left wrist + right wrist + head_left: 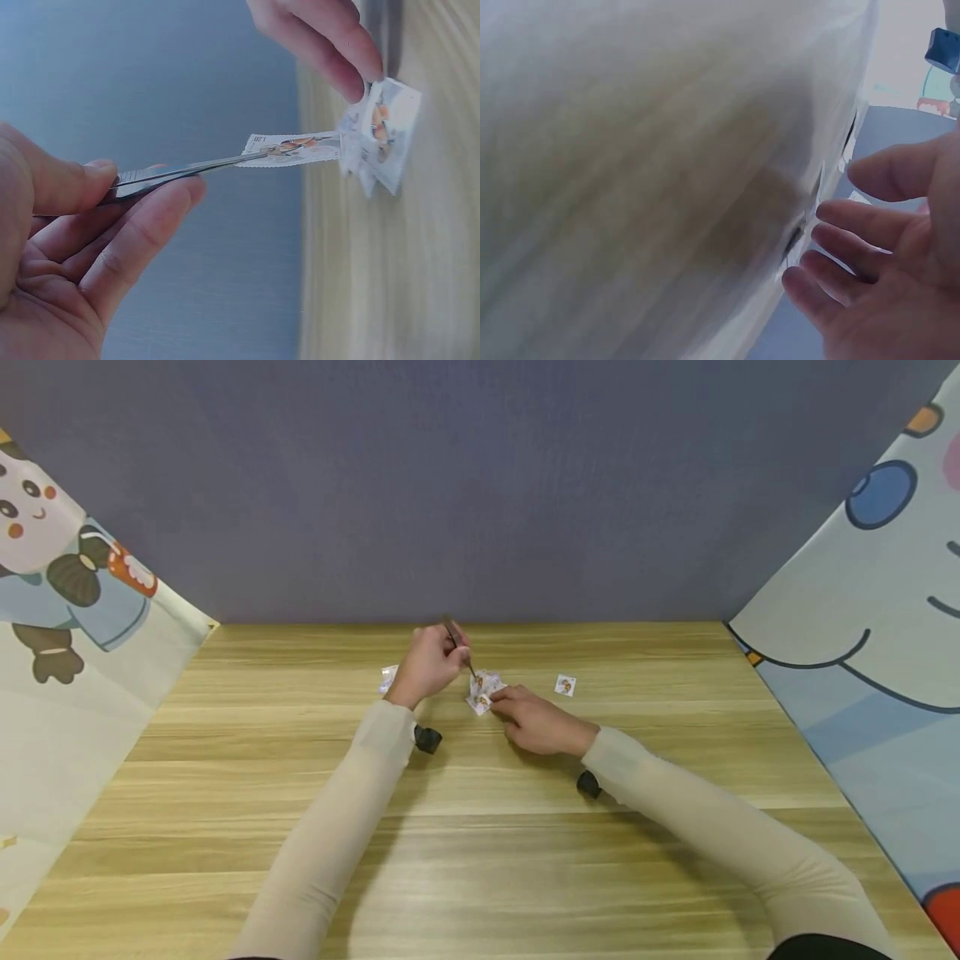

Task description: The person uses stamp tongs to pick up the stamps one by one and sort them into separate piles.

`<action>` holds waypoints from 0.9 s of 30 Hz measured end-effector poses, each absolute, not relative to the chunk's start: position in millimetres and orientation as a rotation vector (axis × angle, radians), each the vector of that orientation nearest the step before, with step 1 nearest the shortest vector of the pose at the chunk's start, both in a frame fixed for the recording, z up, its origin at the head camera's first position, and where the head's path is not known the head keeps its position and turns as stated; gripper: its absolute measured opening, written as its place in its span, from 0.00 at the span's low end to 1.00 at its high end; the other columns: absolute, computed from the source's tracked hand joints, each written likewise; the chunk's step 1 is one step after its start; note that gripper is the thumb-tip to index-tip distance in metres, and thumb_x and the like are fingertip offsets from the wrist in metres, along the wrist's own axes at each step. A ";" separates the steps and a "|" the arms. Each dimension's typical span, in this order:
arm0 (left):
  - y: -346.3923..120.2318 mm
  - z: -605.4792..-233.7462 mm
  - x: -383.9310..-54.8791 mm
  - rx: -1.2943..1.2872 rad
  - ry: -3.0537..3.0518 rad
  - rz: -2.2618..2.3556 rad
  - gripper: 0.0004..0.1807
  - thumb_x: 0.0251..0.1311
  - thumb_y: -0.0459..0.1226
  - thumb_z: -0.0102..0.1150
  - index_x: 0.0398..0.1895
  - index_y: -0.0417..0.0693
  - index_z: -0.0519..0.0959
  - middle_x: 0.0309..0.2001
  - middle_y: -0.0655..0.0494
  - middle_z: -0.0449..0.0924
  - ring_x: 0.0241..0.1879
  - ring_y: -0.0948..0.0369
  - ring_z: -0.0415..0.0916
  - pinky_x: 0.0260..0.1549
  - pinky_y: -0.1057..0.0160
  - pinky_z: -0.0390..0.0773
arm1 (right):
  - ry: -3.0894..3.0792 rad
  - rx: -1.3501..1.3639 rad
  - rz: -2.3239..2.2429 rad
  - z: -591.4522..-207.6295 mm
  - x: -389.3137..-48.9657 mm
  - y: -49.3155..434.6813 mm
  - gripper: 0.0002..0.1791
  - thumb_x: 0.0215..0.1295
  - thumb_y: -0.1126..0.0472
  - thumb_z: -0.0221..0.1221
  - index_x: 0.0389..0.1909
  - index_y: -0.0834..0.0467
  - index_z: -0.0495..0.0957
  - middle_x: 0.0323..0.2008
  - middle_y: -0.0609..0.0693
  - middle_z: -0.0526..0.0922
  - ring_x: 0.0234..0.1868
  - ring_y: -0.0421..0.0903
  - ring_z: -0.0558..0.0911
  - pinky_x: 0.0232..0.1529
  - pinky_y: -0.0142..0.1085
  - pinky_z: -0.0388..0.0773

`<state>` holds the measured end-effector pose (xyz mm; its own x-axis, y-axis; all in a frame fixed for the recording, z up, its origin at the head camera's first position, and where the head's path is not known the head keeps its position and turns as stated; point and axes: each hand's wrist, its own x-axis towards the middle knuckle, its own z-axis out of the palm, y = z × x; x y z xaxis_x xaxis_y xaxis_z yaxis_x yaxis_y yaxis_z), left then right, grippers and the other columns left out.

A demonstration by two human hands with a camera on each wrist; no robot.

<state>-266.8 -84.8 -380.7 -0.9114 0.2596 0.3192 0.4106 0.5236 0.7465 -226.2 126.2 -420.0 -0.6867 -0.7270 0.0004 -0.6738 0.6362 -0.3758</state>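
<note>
My left hand [431, 667] pinches a pair of metal tweezers [199, 169] between thumb and fingers. In the left wrist view, the tweezers' tips lie on a postage stamp [300, 150] with perforated edges and an orange picture. That stamp's far end meets a small pile of stamps [396, 150], some with a shiny, clear covering. From the other side, my right hand [542, 722] touches the pile with its fingertips. The right wrist view shows the thumb [889, 172] apart from the loosely bent fingers [855, 217]; the exact contact there is unclear.
A single stamp [566, 685] lies to the right of the pile. Shiny small pieces [388, 677] lie left, partly behind the left hand. The wooden table [480, 877] ends at a grey-blue back panel [480, 493], with cartoon-printed panels at both sides.
</note>
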 end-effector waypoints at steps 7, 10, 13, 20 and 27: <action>-79.2 -375.6 -269.0 -0.599 -2.539 -1.409 0.01 0.61 0.27 0.57 0.35 0.36 0.77 0.29 0.48 0.82 0.30 0.55 0.83 0.26 0.68 0.80 | 2.803 -1.150 -0.601 -410.3 -226.0 135.7 0.22 0.65 0.67 0.54 0.59 0.68 0.70 0.61 0.60 0.68 0.63 0.55 0.66 0.64 0.45 0.61; -73.5 -374.2 -269.0 -0.615 -2.524 -1.442 0.01 0.60 0.27 0.57 0.34 0.35 0.76 0.29 0.48 0.83 0.30 0.54 0.83 0.27 0.67 0.80 | 2.834 -1.144 -0.646 -406.5 -226.7 141.2 0.20 0.65 0.68 0.54 0.58 0.69 0.71 0.60 0.61 0.69 0.62 0.55 0.67 0.63 0.45 0.62; -64.8 -374.9 -269.6 -0.634 -2.522 -1.420 0.02 0.61 0.28 0.57 0.34 0.35 0.77 0.27 0.50 0.82 0.28 0.55 0.83 0.26 0.67 0.80 | 2.835 -1.089 -0.690 -401.7 -226.4 148.9 0.20 0.66 0.68 0.53 0.58 0.69 0.71 0.62 0.60 0.68 0.63 0.56 0.66 0.63 0.46 0.62; -28.7 -379.2 -273.6 -0.702 -2.561 -1.377 0.02 0.63 0.31 0.56 0.33 0.42 0.77 0.25 0.55 0.81 0.23 0.63 0.79 0.23 0.66 0.77 | 2.887 -0.968 -0.805 -389.2 -229.8 177.0 0.19 0.69 0.70 0.47 0.59 0.66 0.71 0.62 0.58 0.68 0.60 0.54 0.69 0.54 0.48 0.70; 8.8 -386.9 -280.5 -0.763 -2.605 -1.364 0.02 0.63 0.32 0.55 0.33 0.45 0.76 0.26 0.56 0.79 0.23 0.64 0.76 0.23 0.68 0.76 | 2.951 -0.896 -0.860 -390.2 -233.8 197.0 0.18 0.67 0.74 0.44 0.54 0.68 0.74 0.57 0.59 0.72 0.56 0.55 0.73 0.52 0.48 0.71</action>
